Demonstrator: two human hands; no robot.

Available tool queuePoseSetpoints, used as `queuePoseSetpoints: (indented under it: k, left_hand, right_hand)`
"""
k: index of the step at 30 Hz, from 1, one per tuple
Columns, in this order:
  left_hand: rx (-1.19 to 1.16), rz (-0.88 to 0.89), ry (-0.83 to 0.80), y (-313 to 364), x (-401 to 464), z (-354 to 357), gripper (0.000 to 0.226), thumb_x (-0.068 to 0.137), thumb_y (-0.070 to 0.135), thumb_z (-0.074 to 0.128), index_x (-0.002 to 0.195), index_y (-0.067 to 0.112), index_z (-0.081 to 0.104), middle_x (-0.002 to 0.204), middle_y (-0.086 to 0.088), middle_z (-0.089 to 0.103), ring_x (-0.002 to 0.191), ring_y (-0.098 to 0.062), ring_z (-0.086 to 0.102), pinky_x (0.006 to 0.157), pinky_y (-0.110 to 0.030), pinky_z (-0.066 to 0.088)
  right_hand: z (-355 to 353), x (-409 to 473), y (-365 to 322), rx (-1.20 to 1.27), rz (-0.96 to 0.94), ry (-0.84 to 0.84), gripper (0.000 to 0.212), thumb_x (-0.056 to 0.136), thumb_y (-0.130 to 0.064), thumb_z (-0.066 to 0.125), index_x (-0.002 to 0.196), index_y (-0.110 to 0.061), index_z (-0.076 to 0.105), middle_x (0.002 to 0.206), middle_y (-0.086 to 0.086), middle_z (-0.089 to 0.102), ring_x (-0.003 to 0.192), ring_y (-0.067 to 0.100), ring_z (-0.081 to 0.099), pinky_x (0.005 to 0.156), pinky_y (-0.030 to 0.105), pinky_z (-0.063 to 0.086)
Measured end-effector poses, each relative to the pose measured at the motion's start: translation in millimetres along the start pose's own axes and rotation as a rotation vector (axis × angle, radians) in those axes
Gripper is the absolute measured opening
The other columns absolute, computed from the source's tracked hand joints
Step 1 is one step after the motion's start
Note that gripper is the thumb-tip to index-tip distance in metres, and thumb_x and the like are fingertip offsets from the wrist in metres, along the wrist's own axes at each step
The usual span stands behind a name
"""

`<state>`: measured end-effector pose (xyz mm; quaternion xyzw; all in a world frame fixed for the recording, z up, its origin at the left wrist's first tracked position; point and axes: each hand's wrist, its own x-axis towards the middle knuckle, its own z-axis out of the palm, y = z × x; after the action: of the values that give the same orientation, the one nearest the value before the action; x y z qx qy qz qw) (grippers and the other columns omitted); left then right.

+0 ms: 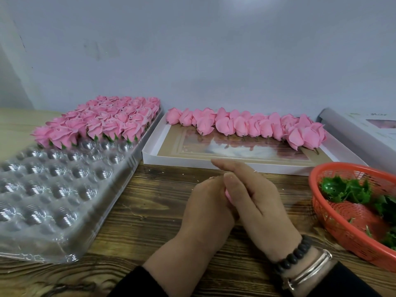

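My two hands meet over the wooden table in front of me. My left hand [205, 211] is curled round a pink rose head [227, 196], of which only a sliver shows between the palms. My right hand [259, 200] lies against it from the right, its fingers straight and pointing up-left. On the right wrist sit a dark bead bracelet and a silver bangle. A row of loose pink rose heads [246, 125] lies along the far side of a shallow white box [182, 162]. Green plastic calyxes [347, 189] lie in a red mesh basket [317, 202] at the right.
A clear plastic blister tray [53, 200] fills the left side; its far rows hold pink roses with green bases [102, 123], its near cups hold nothing. A white printed box [364, 133] lies at the far right. A pale wall stands close behind.
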<state>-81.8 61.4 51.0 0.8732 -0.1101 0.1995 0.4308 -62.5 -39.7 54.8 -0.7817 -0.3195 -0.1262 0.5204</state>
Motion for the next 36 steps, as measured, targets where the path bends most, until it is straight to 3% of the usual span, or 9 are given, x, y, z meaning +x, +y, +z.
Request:
queuePoseSetpoints:
  k: [5, 8, 10, 14, 18, 23, 27, 31, 36]
  left_hand:
    - [-0.142, -0.034, -0.186, 5, 4, -2, 0.021, 0.089, 0.002, 0.052, 0.108, 0.007, 0.059, 0.089, 0.015, 0.054, 0.081, 0.011, 0.053, 0.072, 0.000, 0.040]
    - [-0.286, -0.062, -0.341, 5, 2, -5, 0.025, 0.083, -0.008, 0.054, 0.090, 0.016, 0.057, 0.085, 0.018, 0.053, 0.080, 0.012, 0.054, 0.069, -0.003, 0.041]
    - [-0.357, -0.105, -0.322, 3, 0, -8, 0.027, 0.081, -0.007, 0.055, 0.078, 0.019, 0.058, 0.078, 0.011, 0.060, 0.077, 0.004, 0.059, 0.066, -0.007, 0.045]
    - [-0.528, -0.126, -0.210, 2, -1, -8, 0.005, 0.083, -0.005, 0.060, 0.083, -0.003, 0.064, 0.079, -0.008, 0.067, 0.073, -0.013, 0.062, 0.067, -0.023, 0.051]
    - [-0.597, -0.053, -0.100, 3, -1, -3, 0.008, 0.082, -0.012, 0.057, 0.075, -0.010, 0.061, 0.071, -0.011, 0.062, 0.067, -0.011, 0.059, 0.059, -0.019, 0.049]
    - [-0.617, -0.054, -0.067, 1, 2, -4, 0.016, 0.079, -0.012, 0.060, 0.071, 0.002, 0.061, 0.065, -0.003, 0.061, 0.063, -0.010, 0.058, 0.057, -0.018, 0.048]
    - [-0.468, -0.048, -0.037, 0, 1, -3, 0.021, 0.084, 0.004, 0.061, 0.072, 0.020, 0.063, 0.069, 0.004, 0.067, 0.068, -0.005, 0.064, 0.060, -0.015, 0.049]
    - [-0.300, 0.002, -0.030, 1, -1, 1, 0.013, 0.088, 0.008, 0.057, 0.080, 0.014, 0.066, 0.075, 0.004, 0.068, 0.074, -0.005, 0.065, 0.062, -0.019, 0.052]
    - [-0.554, -0.045, -0.053, 4, -2, 1, 0.014, 0.087, -0.006, 0.054, 0.082, 0.004, 0.063, 0.079, -0.002, 0.066, 0.075, -0.008, 0.063, 0.065, -0.019, 0.050]
  right_hand:
    - [-2, 2, 3, -0.090, -0.009, -0.097, 0.041, 0.088, -0.046, 0.031, 0.105, -0.033, 0.066, 0.111, -0.022, 0.062, 0.108, 0.000, 0.054, 0.096, 0.027, 0.041]
    - [-3, 2, 3, -0.163, -0.009, -0.206, 0.044, 0.086, -0.049, 0.032, 0.106, -0.032, 0.067, 0.107, -0.020, 0.065, 0.105, -0.005, 0.054, 0.095, 0.021, 0.039]
    - [-6, 4, 2, -0.155, 0.033, -0.240, 0.042, 0.081, -0.054, 0.035, 0.108, -0.037, 0.064, 0.104, -0.021, 0.065, 0.102, -0.005, 0.055, 0.092, 0.020, 0.041]
    - [-12, 6, 3, -0.068, 0.125, -0.270, 0.041, 0.071, -0.065, 0.043, 0.108, -0.050, 0.054, 0.102, -0.024, 0.064, 0.097, -0.009, 0.057, 0.085, 0.016, 0.045]
    - [-15, 7, 3, -0.052, 0.135, -0.307, 0.052, 0.066, -0.070, 0.047, 0.115, -0.055, 0.043, 0.105, -0.028, 0.061, 0.098, -0.008, 0.058, 0.085, 0.020, 0.049]
    - [-18, 4, 5, 0.054, 0.136, -0.225, 0.064, 0.057, -0.063, 0.062, 0.118, -0.045, 0.049, 0.110, -0.021, 0.062, 0.104, -0.004, 0.057, 0.091, 0.022, 0.047]
    - [-9, 1, -1, 0.127, 0.041, -0.051, 0.053, 0.071, -0.066, 0.053, 0.114, -0.036, 0.057, 0.110, -0.021, 0.064, 0.105, -0.001, 0.058, 0.086, 0.016, 0.046]
    - [2, 1, -4, 0.069, -0.035, 0.084, 0.032, 0.087, -0.047, 0.038, 0.099, -0.035, 0.065, 0.100, -0.020, 0.067, 0.101, 0.002, 0.061, 0.087, 0.024, 0.046]
    - [-2, 0, -5, -0.063, -0.009, -0.030, 0.035, 0.080, -0.054, 0.042, 0.105, -0.037, 0.062, 0.099, -0.019, 0.065, 0.099, 0.003, 0.058, 0.084, 0.030, 0.048]
